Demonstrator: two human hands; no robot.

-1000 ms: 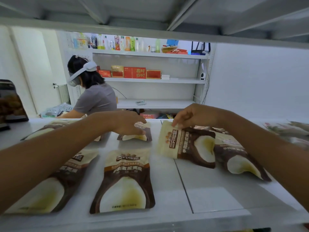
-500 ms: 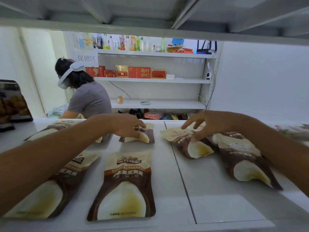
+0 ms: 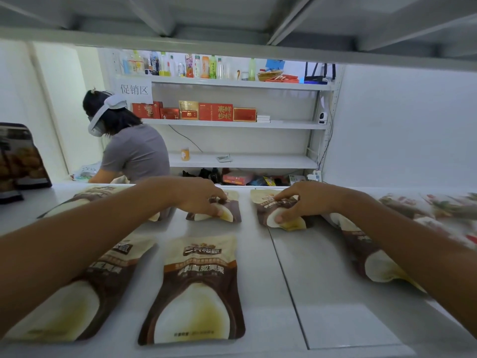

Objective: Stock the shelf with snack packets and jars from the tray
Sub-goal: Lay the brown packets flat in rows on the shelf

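Several brown-and-cream snack packets lie flat on the white shelf (image 3: 335,293). My left hand (image 3: 198,197) rests on a packet (image 3: 233,213) at the back middle, thumb and fingers pinching it. My right hand (image 3: 299,202) presses on another packet (image 3: 263,205) just right of the shelf seam, fingers spread over it. A packet (image 3: 196,288) lies in front at the centre, one (image 3: 77,301) under my left forearm, and one (image 3: 371,262) under my right forearm. No tray or jars are visible.
Floral-printed packets (image 3: 438,210) lie at the far right of the shelf. A dark bag (image 3: 20,156) stands at the far left. Behind the shelf, a person in a grey shirt with a headset (image 3: 129,146) bends by a wall rack of red boxes (image 3: 216,112) and bottles.
My right hand carried its packet toward the back and laid it flat next to the left-hand packet. My left hand stayed on its packet. The person behind moved slightly.
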